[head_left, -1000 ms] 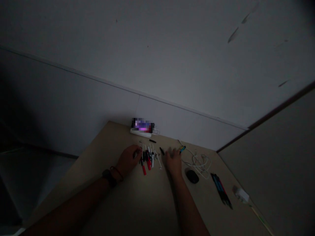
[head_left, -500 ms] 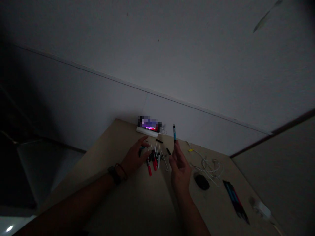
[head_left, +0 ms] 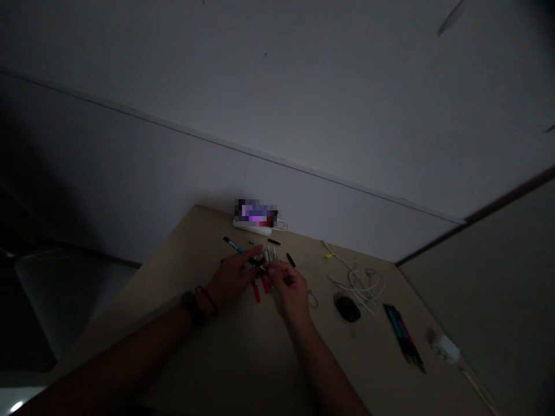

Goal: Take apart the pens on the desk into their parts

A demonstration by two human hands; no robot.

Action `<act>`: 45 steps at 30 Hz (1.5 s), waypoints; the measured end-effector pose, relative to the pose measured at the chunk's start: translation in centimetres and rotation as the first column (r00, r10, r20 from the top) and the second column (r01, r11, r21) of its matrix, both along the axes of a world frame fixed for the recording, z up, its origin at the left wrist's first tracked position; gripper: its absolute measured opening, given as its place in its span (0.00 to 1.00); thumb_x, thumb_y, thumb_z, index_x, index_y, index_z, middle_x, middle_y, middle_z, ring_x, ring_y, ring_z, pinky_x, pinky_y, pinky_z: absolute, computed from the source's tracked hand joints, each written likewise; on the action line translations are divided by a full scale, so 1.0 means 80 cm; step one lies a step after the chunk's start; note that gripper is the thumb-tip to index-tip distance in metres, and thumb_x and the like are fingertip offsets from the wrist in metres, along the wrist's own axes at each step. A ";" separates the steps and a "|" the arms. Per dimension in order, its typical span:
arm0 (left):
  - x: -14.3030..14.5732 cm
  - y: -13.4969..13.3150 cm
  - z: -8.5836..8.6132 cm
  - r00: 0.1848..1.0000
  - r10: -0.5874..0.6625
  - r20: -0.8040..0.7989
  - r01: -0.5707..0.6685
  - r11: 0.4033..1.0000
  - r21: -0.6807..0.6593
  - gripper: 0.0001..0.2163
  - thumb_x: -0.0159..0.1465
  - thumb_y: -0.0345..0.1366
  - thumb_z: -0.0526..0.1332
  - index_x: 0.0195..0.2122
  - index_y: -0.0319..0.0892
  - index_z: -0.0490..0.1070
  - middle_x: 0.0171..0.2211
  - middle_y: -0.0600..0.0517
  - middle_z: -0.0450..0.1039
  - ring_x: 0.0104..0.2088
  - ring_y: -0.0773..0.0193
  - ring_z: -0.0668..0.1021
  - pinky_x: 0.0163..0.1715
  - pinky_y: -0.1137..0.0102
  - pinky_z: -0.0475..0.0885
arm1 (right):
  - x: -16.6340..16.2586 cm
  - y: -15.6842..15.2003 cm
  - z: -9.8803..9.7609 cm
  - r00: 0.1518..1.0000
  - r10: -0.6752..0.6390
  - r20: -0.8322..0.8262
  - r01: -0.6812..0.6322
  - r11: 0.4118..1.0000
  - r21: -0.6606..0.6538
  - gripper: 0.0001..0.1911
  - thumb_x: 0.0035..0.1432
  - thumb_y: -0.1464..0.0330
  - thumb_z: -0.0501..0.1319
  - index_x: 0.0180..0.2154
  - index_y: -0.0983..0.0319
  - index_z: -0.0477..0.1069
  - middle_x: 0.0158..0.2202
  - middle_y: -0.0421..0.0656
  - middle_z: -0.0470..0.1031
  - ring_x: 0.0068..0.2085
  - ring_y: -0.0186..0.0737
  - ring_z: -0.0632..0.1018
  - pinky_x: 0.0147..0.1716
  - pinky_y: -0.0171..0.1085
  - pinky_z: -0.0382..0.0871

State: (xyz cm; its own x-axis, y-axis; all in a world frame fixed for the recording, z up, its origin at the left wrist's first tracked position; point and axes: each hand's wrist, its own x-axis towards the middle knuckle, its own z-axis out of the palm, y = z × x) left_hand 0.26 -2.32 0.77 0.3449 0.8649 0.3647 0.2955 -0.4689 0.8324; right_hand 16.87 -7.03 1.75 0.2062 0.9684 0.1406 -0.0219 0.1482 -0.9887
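The scene is very dark. My left hand (head_left: 232,276), with a watch and a band on the wrist, reaches forward at the left of a pile of markers (head_left: 264,266) with red, black and white parts. A blue pen (head_left: 233,244) sticks out up and to the left from its fingers. My right hand (head_left: 288,287) is at the right of the pile, its fingers curled in among the markers and pinched on one of them. Which marker it pinches is too dim to tell.
The beige table (head_left: 243,358) meets a white wall. A lit phone (head_left: 255,212) stands on a white base at the far edge. White cables (head_left: 358,280), a black mouse (head_left: 347,308), a dark pen pack (head_left: 404,337) and a white charger (head_left: 443,348) lie to the right.
My right hand held the blue pen up half a second ago; the pen is now at my left hand, and my right hand has dropped to the marker pile.
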 end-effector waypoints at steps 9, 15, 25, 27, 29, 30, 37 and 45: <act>0.001 -0.002 -0.002 0.999 0.008 -0.052 -0.004 0.998 0.067 0.26 0.64 0.32 0.59 0.64 0.47 0.66 0.48 0.49 0.80 0.41 0.62 0.80 0.48 0.66 0.75 | -0.015 0.001 -0.012 0.977 0.203 0.065 -0.190 0.968 -0.162 0.30 0.56 0.41 0.59 0.22 0.61 0.68 0.15 0.38 0.67 0.16 0.32 0.68 0.15 0.31 0.58; 0.005 -0.004 -0.008 0.997 -0.062 -0.042 0.066 0.992 0.104 0.24 0.64 0.30 0.58 0.63 0.48 0.68 0.51 0.48 0.79 0.47 0.59 0.80 0.51 0.64 0.74 | -0.010 0.006 -0.016 0.992 0.124 -0.016 -0.125 0.966 -0.225 0.32 0.54 0.39 0.59 0.21 0.61 0.66 0.14 0.37 0.66 0.14 0.31 0.66 0.13 0.31 0.55; 0.001 -0.007 0.006 0.957 -0.258 0.131 0.262 0.965 -0.021 0.16 0.69 0.38 0.57 0.56 0.47 0.75 0.48 0.48 0.80 0.47 0.59 0.81 0.49 0.64 0.75 | -0.002 0.005 -0.019 0.985 0.124 -0.119 -0.142 0.976 -0.162 0.30 0.56 0.42 0.60 0.20 0.59 0.63 0.14 0.36 0.64 0.15 0.32 0.64 0.13 0.32 0.52; 0.002 -0.008 0.007 0.958 -0.258 0.123 0.263 0.964 -0.032 0.16 0.69 0.39 0.57 0.56 0.47 0.75 0.48 0.48 0.81 0.46 0.59 0.81 0.49 0.64 0.75 | -0.005 0.004 -0.017 0.984 0.128 -0.125 -0.149 0.974 -0.170 0.30 0.55 0.41 0.60 0.20 0.59 0.63 0.14 0.36 0.63 0.14 0.32 0.64 0.12 0.32 0.51; 0.003 -0.008 0.006 0.963 -0.249 0.106 0.254 0.967 -0.030 0.16 0.70 0.39 0.56 0.55 0.46 0.75 0.47 0.48 0.81 0.45 0.59 0.81 0.48 0.65 0.75 | -0.006 0.003 -0.016 0.983 0.132 -0.124 -0.152 0.974 -0.170 0.30 0.55 0.40 0.60 0.20 0.59 0.63 0.13 0.35 0.62 0.14 0.32 0.63 0.12 0.32 0.51; 0.003 -0.008 0.006 0.966 -0.240 0.098 0.243 0.970 -0.021 0.15 0.70 0.38 0.56 0.55 0.45 0.75 0.46 0.48 0.81 0.44 0.60 0.82 0.47 0.66 0.75 | -0.007 0.003 -0.015 0.984 0.135 -0.119 -0.154 0.973 -0.171 0.30 0.55 0.40 0.60 0.20 0.59 0.63 0.13 0.35 0.62 0.14 0.32 0.63 0.12 0.32 0.51; 0.003 -0.007 0.008 0.994 -0.092 0.052 0.093 0.996 -0.011 0.10 0.67 0.39 0.61 0.47 0.43 0.75 0.42 0.49 0.80 0.37 0.62 0.80 0.39 0.68 0.73 | -0.007 0.005 -0.008 0.990 0.117 -0.079 -0.129 0.979 -0.160 0.31 0.56 0.41 0.60 0.19 0.59 0.62 0.13 0.35 0.61 0.14 0.30 0.63 0.14 0.31 0.53; 0.003 -0.004 0.007 0.997 -0.047 0.058 0.049 0.998 -0.050 0.09 0.66 0.41 0.62 0.42 0.43 0.73 0.35 0.52 0.79 0.33 0.63 0.79 0.36 0.69 0.73 | -0.012 0.004 0.002 0.990 0.125 -0.065 -0.133 0.980 -0.150 0.32 0.55 0.40 0.59 0.17 0.59 0.60 0.12 0.35 0.60 0.14 0.31 0.62 0.13 0.32 0.52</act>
